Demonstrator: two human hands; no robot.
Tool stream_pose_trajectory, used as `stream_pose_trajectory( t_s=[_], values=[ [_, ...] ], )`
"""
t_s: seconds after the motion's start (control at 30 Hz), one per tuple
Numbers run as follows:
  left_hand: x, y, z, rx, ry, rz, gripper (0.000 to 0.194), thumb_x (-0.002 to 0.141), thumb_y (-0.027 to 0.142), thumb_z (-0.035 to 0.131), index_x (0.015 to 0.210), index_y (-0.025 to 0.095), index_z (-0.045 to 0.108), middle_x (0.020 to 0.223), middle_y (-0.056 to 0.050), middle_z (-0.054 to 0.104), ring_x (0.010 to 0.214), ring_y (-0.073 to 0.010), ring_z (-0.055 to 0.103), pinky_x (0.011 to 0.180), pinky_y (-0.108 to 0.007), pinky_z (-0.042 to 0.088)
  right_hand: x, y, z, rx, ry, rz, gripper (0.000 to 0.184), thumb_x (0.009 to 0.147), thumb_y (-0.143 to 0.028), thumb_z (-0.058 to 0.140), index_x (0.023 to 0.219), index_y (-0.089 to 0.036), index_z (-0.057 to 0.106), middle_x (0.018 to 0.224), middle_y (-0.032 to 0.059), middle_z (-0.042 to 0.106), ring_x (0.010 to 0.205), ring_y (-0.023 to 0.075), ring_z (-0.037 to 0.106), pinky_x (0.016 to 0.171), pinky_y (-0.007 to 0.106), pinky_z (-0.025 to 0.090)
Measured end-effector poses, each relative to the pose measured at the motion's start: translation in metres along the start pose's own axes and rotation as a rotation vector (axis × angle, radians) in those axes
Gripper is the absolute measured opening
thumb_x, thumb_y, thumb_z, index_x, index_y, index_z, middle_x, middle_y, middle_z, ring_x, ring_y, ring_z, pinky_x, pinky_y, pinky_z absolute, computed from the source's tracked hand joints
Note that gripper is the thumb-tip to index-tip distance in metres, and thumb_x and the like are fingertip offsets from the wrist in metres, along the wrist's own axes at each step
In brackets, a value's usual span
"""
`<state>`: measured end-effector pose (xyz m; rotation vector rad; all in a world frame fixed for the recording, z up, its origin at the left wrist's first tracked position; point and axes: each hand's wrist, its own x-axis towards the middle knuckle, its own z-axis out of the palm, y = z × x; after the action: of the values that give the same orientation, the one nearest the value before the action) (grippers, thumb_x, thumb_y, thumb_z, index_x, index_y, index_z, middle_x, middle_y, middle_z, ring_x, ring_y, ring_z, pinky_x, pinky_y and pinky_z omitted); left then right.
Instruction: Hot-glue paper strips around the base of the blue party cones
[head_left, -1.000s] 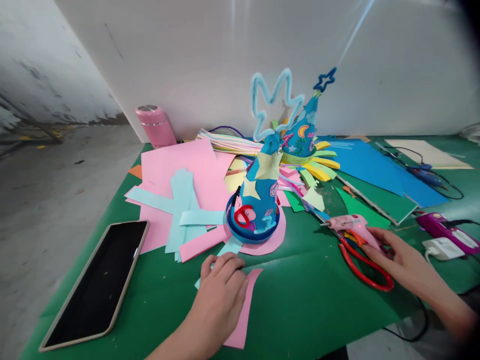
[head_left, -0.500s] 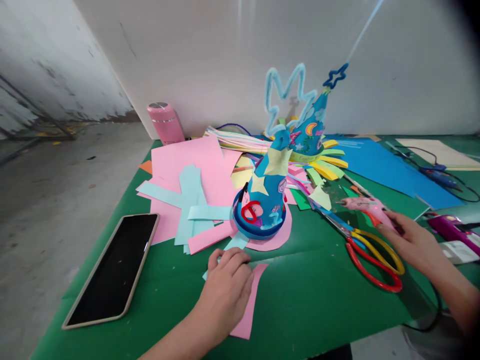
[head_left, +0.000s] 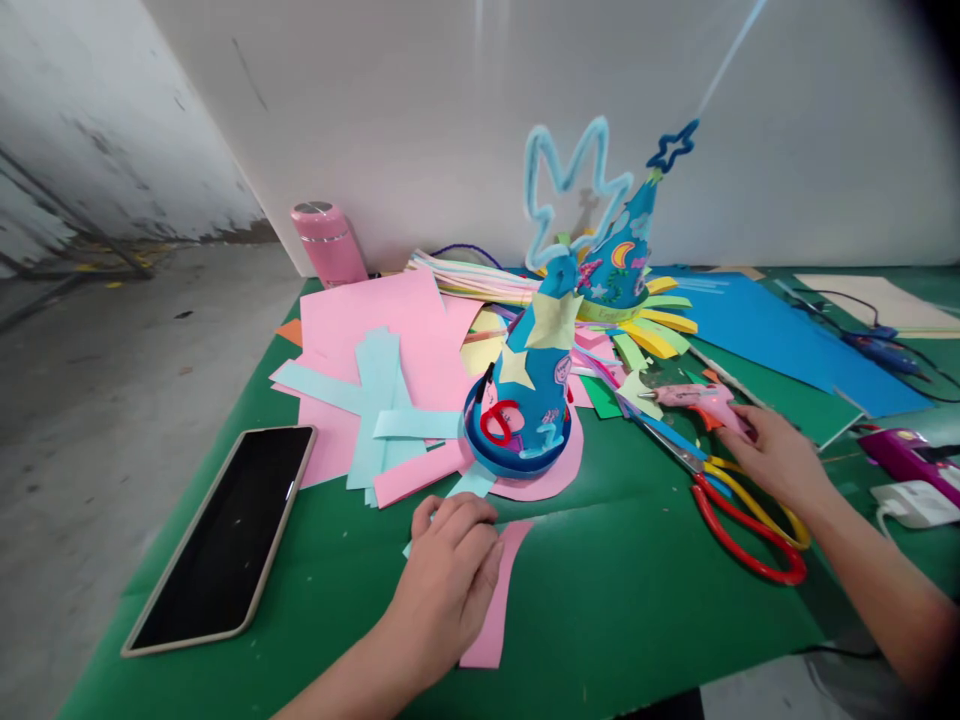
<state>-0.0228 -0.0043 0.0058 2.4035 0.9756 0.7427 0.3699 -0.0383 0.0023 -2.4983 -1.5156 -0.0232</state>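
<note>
In the head view, the right hand (head_left: 776, 455) has its grip closed around the handle of a pink glue gun (head_left: 701, 400), whose metal nozzle points left, above the scissors (head_left: 739, 553) with red and yellow handles. The left hand (head_left: 454, 580) rests with curled fingers over a light blue paper strip (head_left: 476, 482) and beside a curved pink strip (head_left: 499, 610); whether its grip pinches anything, I cannot tell. The blue cone hat (head_left: 536, 395) stands just beyond the left hand, well apart from the right grip.

A lidded pink bottle (head_left: 330, 250) stands at the back; its contents are hidden.

The cone hat carries flat pale-yellow paper stars, a red loop and a fuzzy light blue outline (head_left: 534, 185) on top. Smooth matt paper sheets lie on the glossy green desk (head_left: 615, 580), near a flat black-screened phone (head_left: 225, 540).
</note>
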Motion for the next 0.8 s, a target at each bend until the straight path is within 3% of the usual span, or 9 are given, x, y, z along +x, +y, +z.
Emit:
stream_pose_trajectory(
  t_s=[0.13, 0.27, 0.4, 0.47, 0.5, 0.63, 0.8],
  values=[
    [0.001, 0.0, -0.002, 0.017, -0.017, 0.005, 0.019, 0.081, 0.012, 0.04, 0.07, 0.018, 0.054, 0.083, -0.003, 0.06, 0.084, -0.0168, 0.052, 0.078, -0.036, 0.033, -0.001, 0.001, 0.001, -0.047, -0.048, 0.017, 0.039, 0.074, -0.044, 0.04, 0.102, -0.019, 0.051, 0.098, 0.0179, 0.056, 0.09, 0.0355, 0.054, 0.076, 0.043, 0.041],
    [0.001, 0.0, -0.002, -0.011, -0.01, -0.004, 0.019, 0.081, 0.012, 0.039, 0.07, 0.018, 0.053, 0.08, -0.003, 0.059, 0.083, -0.017, 0.051, 0.077, -0.036, 0.033, -0.007, -0.005, -0.009, -0.041, 0.009, 0.051, 0.045, 0.072, -0.047, 0.044, 0.106, -0.018, 0.05, 0.101, 0.0189, 0.054, 0.089, 0.0334, 0.056, 0.072, 0.041, 0.045],
    [0.001, 0.001, -0.002, -0.067, 0.006, -0.018, 0.018, 0.082, 0.011, 0.039, 0.072, 0.019, 0.051, 0.078, -0.003, 0.056, 0.081, -0.0171, 0.049, 0.076, -0.037, 0.033, -0.033, -0.035, -0.027, 0.028, 0.168, 0.067, 0.04, 0.076, -0.044, 0.043, 0.112, -0.028, 0.043, 0.106, 0.0116, 0.054, 0.096, 0.0266, 0.054, 0.061, 0.033, 0.048],
    [0.002, 0.004, -0.003, -0.104, 0.016, -0.033, 0.016, 0.082, 0.012, 0.039, 0.073, 0.019, 0.05, 0.077, -0.003, 0.054, 0.079, -0.0171, 0.048, 0.074, -0.036, 0.035, -0.055, -0.061, -0.031, 0.219, 0.253, 0.013, 0.027, 0.077, -0.039, 0.046, 0.103, -0.032, 0.047, 0.096, 0.006, 0.059, 0.084, 0.0243, 0.058, 0.064, 0.033, 0.048],
    [0.002, 0.005, -0.005, -0.124, 0.009, -0.047, 0.015, 0.082, 0.012, 0.039, 0.072, 0.019, 0.049, 0.076, -0.003, 0.053, 0.078, -0.017, 0.048, 0.073, -0.035, 0.036, -0.067, -0.076, -0.031, 0.327, 0.225, -0.035, 0.02, 0.077, -0.036, 0.047, 0.096, -0.032, 0.05, 0.09, 0.0039, 0.06, 0.077, 0.023, 0.058, 0.066, 0.034, 0.048],
    [0.008, 0.01, -0.012, -0.189, -0.05, -0.152, 0.017, 0.083, 0.016, 0.038, 0.067, 0.02, 0.043, 0.072, -0.003, 0.05, 0.073, -0.0166, 0.047, 0.066, -0.032, 0.04, -0.104, -0.136, -0.021, 0.659, -0.096, -0.274, 0.012, 0.078, -0.028, 0.049, 0.09, -0.029, 0.05, 0.083, 0.0013, 0.059, 0.072, 0.0191, 0.057, 0.063, 0.032, 0.047],
    [0.021, 0.006, -0.019, -0.134, -0.047, -0.287, 0.019, 0.081, 0.021, 0.04, 0.062, 0.019, 0.044, 0.069, -0.002, 0.049, 0.073, -0.0185, 0.046, 0.067, -0.035, 0.04, -0.115, -0.185, -0.007, 0.841, -0.17, -0.342, 0.003, 0.078, -0.023, 0.048, 0.08, -0.026, 0.047, 0.085, 0.0018, 0.059, 0.08, 0.0186, 0.056, 0.068, 0.031, 0.045]
  ],
)
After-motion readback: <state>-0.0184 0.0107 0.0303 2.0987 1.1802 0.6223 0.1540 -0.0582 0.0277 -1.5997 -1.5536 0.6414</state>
